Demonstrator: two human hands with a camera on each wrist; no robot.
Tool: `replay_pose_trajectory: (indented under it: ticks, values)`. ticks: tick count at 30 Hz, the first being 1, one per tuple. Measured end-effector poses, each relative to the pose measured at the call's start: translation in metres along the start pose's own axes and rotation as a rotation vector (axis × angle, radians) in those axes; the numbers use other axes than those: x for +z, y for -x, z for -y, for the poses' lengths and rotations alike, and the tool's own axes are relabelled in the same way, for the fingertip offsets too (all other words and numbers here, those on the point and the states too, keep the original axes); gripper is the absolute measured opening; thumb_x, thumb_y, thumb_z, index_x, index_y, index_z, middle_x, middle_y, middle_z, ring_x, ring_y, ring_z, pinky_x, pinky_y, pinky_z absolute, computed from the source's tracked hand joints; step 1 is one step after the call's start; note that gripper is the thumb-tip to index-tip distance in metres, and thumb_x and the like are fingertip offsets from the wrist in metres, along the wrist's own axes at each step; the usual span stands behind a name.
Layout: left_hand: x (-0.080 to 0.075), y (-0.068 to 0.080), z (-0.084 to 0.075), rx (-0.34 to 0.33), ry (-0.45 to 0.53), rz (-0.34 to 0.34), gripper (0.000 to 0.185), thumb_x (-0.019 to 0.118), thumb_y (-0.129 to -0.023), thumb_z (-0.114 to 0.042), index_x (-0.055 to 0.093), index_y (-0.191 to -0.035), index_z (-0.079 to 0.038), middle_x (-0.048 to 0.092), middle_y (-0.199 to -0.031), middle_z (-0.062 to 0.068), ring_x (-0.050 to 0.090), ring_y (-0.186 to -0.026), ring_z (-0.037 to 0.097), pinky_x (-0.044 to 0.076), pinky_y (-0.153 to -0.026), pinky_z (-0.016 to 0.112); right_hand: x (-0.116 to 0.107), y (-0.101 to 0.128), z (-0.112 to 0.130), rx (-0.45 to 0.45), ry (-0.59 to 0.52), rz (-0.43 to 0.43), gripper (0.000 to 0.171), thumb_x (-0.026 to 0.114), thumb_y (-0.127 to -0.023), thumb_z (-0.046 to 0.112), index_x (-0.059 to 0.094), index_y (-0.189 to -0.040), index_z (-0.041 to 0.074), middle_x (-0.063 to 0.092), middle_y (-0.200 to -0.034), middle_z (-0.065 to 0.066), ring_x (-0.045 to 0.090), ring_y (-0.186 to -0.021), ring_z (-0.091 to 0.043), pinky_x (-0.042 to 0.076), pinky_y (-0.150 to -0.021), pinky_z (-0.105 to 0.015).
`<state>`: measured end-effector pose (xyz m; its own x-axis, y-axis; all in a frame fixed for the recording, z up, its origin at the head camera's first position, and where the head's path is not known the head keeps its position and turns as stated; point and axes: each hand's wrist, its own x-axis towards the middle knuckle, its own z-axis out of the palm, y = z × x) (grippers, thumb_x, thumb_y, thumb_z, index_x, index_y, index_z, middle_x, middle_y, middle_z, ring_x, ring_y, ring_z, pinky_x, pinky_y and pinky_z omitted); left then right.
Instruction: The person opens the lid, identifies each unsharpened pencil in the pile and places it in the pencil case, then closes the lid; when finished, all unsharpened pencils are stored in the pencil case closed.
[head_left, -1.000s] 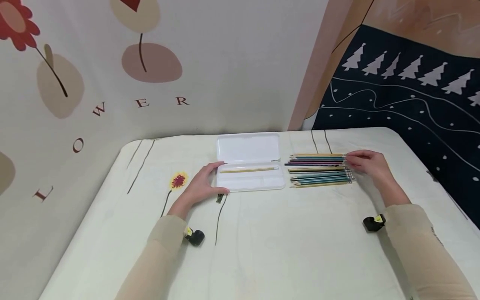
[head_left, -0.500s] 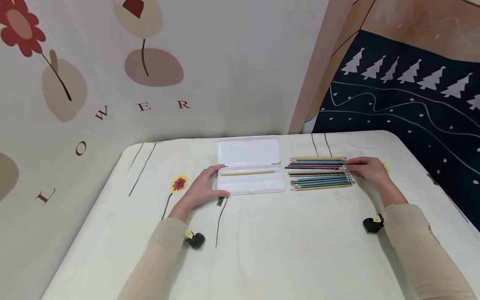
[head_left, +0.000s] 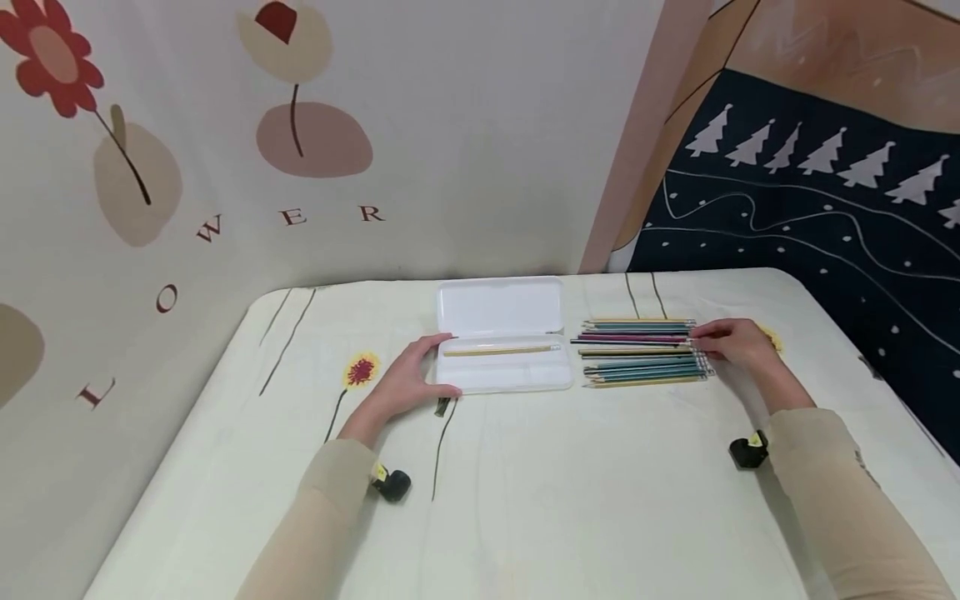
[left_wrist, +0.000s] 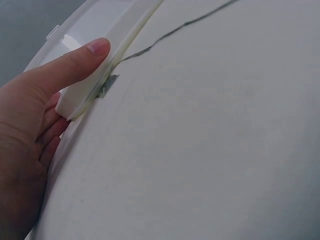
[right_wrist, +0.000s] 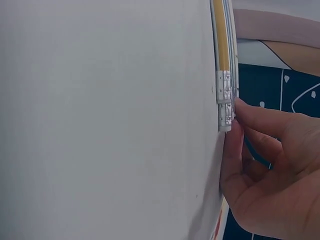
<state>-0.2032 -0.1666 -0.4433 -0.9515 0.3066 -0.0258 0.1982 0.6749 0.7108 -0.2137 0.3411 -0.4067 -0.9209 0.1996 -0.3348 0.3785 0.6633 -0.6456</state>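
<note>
1. Nearest the camera, the two beige sleeves (head_left: 322,500) are being extended over the pale tablecloth (head_left: 525,500), each carrying a small black wrist camera.
2. The left hand (head_left: 401,385) is being laid against the left end of the white pencil case (head_left: 510,373); its thumb is being pressed along the case's near edge, the fingers curled round the end, so the tray is being steadied.
3. The case is lying open, with a single gold pencil (head_left: 498,351) resting lengthwise in the tray.
4. Just right of the case, a row of pencils (head_left: 637,350) is lying side by side, eraser ends towards the right hand (head_left: 738,343).
5. The right fingertips (right_wrist: 245,112) are being set on the eraser ends; whether one pencil is already being pinched cannot be told.
6. Judged from this, one pencil should be singled out at its ferrule and lifted cleanly, so its neighbours are not rolled.
7. The case should be kept pinned meanwhile.
</note>
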Motion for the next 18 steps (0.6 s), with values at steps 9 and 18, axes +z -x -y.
replay_pose_trajectory:
  ticks: [9,18]
  values:
    - [-0.0004,-0.0004,-0.0015,-0.002,0.003,0.008,0.095,0.089,-0.071,-0.042,0.04,-0.151,-0.025,0.043,-0.153,0.014,0.04,-0.142,0.033,0.033,-0.118,0.055,-0.0002,-0.0006,0.0013,-0.01,0.047,0.023,0.035,0.052,-0.103,0.018,0.058,-0.129,-0.004,0.052,-0.129,-0.026,0.051,-0.101,-0.028,0.045,-0.072,-0.019]
    - [-0.0014,0.001,-0.0021,-0.007,-0.006,0.012,0.095,0.088,-0.072,-0.044,0.039,-0.151,-0.025,0.041,-0.154,0.014,0.039,-0.143,0.034,0.033,-0.117,0.056,-0.003,0.0011,-0.0028,-0.012,0.018,0.025,0.039,0.054,-0.103,0.021,0.057,-0.131,-0.006,0.051,-0.133,-0.027,0.053,-0.1,-0.025,0.047,-0.065,-0.012]
